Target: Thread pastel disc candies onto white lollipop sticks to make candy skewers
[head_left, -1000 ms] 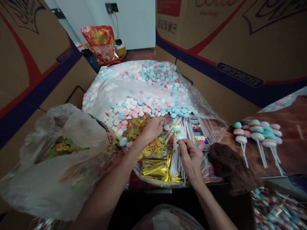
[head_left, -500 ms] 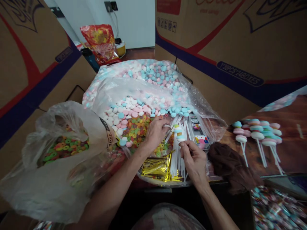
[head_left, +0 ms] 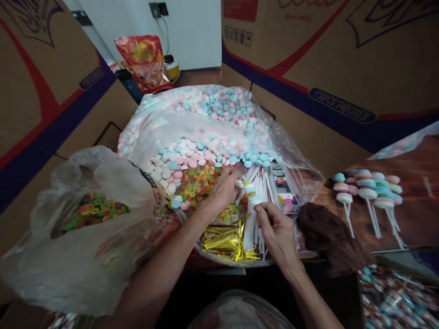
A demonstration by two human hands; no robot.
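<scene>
My right hand (head_left: 276,224) is closed in a pinch just below a marshmallow skewer (head_left: 254,199), a stack of blue and white marshmallows with gummy rings between them. The skewer leans to the left, and its stick is mostly hidden by my fingers. Beside its tip, my left hand (head_left: 226,187) pinches a white marshmallow (head_left: 239,183) between thumb and fingers. Below my left hand lie sugared gummy rings (head_left: 195,183). White sticks (head_left: 260,183) lie in a pile behind the skewer, and gold twist ties (head_left: 222,242) sit nearer to me.
Loose marshmallows (head_left: 192,155) spill from a big clear bag (head_left: 212,123). Another bag (head_left: 89,260) of gummy rings stands at left. Finished skewers (head_left: 368,194) lie at right, by a brown cloth (head_left: 329,237). Large cartons (head_left: 329,68) flank the table.
My right hand has moved slightly left with the skewer, which now tilts toward the left hand. The white marshmallow in my left hand is now close to the skewer's tip.
</scene>
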